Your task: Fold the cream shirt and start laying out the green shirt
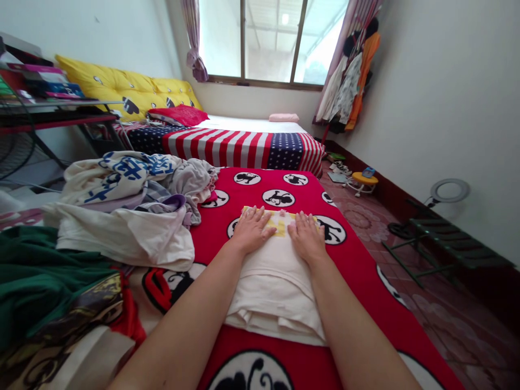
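A white garment (280,271), partly folded, lies on the red bedspread (349,303) with black-and-white cartoon patches. Yellow and pink print shows at its far end. My left hand (252,230) rests flat on the far left part of the cloth, fingers stretched out. On the far right part lies my right hand (307,234), also flat with its fingers extended. Both palms press on the fabric, and neither hand grips it. The near edge of the garment is loose and layered, between my forearms.
To the left is a heap of loose clothes (134,211), with a green garment (44,276) nearer me. Beyond stands a bed with a striped, starred cover (227,147). A folding stool (450,244) and a ring light (450,189) stand on the right-hand floor.
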The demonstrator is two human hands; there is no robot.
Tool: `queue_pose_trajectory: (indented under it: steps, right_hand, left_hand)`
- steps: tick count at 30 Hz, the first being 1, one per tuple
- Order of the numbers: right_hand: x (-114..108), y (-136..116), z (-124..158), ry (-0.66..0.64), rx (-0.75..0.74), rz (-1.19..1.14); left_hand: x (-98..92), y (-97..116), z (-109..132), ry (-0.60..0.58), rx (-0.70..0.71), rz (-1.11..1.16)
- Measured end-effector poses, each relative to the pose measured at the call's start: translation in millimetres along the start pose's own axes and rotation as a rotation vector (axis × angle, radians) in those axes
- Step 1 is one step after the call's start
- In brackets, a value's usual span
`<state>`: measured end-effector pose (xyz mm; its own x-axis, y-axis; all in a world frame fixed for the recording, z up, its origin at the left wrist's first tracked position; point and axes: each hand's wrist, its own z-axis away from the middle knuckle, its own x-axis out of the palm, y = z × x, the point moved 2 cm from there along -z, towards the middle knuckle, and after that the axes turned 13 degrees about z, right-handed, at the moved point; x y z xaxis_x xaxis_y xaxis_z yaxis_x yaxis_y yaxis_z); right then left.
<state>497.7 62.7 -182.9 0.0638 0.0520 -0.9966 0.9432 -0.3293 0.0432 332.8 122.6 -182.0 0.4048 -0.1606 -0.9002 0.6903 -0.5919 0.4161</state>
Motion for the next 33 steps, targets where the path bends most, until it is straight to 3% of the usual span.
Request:
queue_pose_trajectory:
  steps: [10,18,33]
  right_hand:
    - [0,3,-1,0.041,-0.016,-0.087]
    - [6,20,-9,0.347,-0.024,-0.543]
    - [11,25,-11,0.327,-0.039,-0.693]
  left_hand:
    - [-1.8,-4,2,0.070,0.081,0.050]
    - [-3.8,-12,2,0.113,0.156,0.171]
    - [-6.2,-8,6,0.104,0.191,0.146]
